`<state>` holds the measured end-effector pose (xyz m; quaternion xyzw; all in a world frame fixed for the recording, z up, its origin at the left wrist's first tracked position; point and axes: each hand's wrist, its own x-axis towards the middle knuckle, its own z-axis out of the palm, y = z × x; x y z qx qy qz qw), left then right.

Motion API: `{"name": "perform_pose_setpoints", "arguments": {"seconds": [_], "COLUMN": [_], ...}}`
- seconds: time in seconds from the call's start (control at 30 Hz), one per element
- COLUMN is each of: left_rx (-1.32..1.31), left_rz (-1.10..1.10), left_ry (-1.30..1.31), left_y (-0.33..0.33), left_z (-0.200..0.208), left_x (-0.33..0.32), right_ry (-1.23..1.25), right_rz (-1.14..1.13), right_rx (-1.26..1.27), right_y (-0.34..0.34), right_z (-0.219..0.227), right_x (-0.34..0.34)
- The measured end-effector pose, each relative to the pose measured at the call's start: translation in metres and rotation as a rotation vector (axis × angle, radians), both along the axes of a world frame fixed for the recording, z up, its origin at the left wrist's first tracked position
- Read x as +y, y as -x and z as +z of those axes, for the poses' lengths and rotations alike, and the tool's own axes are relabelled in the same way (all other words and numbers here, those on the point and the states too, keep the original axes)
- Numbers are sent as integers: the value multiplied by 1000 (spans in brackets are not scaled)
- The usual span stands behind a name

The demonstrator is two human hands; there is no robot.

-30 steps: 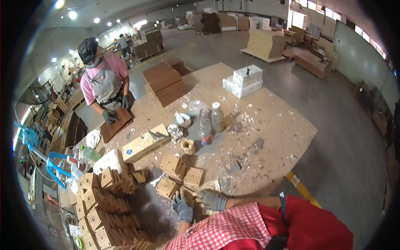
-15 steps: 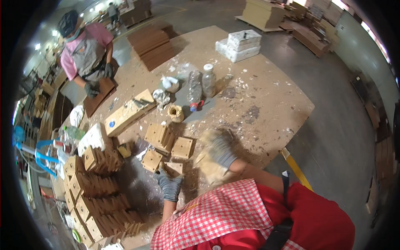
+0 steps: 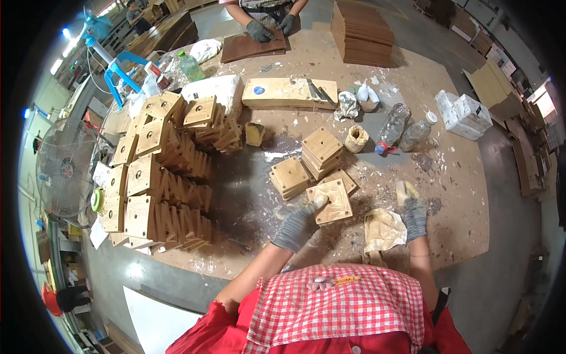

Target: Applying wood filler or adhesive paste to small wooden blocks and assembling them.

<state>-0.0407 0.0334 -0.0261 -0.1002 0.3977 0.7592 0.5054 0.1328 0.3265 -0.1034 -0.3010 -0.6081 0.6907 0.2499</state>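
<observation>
My left hand (image 3: 298,225), in a grey knitted glove, grips a square wooden block (image 3: 331,202) with small holes near its corners. Its thumb lies on the block's top face. The block is tilted slightly over another block (image 3: 348,180) behind it. To the left is a short stack of similar blocks (image 3: 289,177), and a taller stack (image 3: 322,150) stands just beyond. My right hand (image 3: 411,207), also gloved with pale fingertips, is beside a crumpled tan cloth (image 3: 384,229). Its fingers point away from me, and I see nothing held in them.
Rows of stacked wooden blocks (image 3: 153,183) fill the table's left side. Further back are a long wooden board (image 3: 283,94), a cardboard-like roll (image 3: 356,139), plastic bottles (image 3: 416,133) and white blocks (image 3: 466,115). Across the table, a gloved co-worker handles brown panels (image 3: 250,47); a panel stack (image 3: 362,35) stands nearby.
My view has swung left. My left hand now holds a block raised from the group. My right hand has come off the tan cloth to its right side.
</observation>
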Motion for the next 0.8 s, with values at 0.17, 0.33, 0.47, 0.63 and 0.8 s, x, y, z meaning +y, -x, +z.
{"name": "perform_pose_setpoints", "arguments": {"seconds": [0.17, 0.33, 0.47, 0.63, 0.8], "left_rx": [413, 576, 855, 745, 659], "left_rz": [-48, -113, -30, 43, 0], "left_ry": [-30, 113, 126, 13, 33], "left_y": [-1, -1, -9, -14, -12], "left_z": [12, 21, 8, 9, 20], "left_x": [3, 8, 10, 7, 6], "right_ry": [29, -448, -976, -1258, -1109], "right_rz": [50, 165, 288, 276, 200], "right_rx": [81, 130, -23, -147, -120], "right_y": [38, 77, 87, 88, 88], "right_z": [94, 124, 140, 136, 136], "right_x": [-67, -136, -163, -165, -153]}}
